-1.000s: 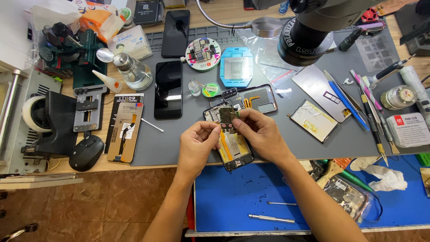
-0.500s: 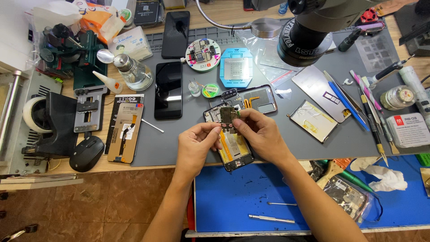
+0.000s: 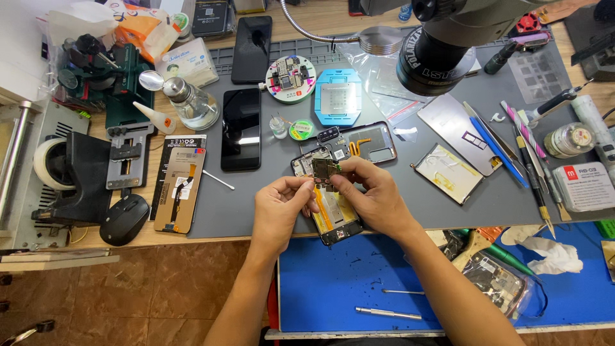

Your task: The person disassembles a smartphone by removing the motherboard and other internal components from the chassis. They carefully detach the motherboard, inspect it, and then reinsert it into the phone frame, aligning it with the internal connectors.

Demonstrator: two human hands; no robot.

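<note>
From the head view, your two hands meet over the opened phone [image 3: 333,214], which lies on the grey mat [image 3: 256,211] with its long axis running from upper left, by the camera end, down to lower right, toward the mat's near edge. Your left hand [image 3: 280,208] sits just left of the phone, fingers curled in and pinched at the small circuit board [image 3: 323,170]. Your right hand [image 3: 375,198] covers the phone's right side, thumb and forefinger closed on the same board from the right. Both hands are about equally near; the board stands between their fingertips, lifted a little above the phone's upper end, though whether it is still attached below you cannot tell.

Just beyond the board lies a second phone frame [image 3: 368,142] with an orange flex cable, close behind your right fingers. A small green tin [image 3: 300,130] and a tiny bottle [image 3: 278,126] stand near, up and to the left. A dark phone [image 3: 241,128] lies face up well to the left, and a loose screen panel [image 3: 447,173] to the right. The microscope head [image 3: 442,51] hangs above the far side of the mat, apart from your hands. Nothing sits between your hands and the phone
</note>
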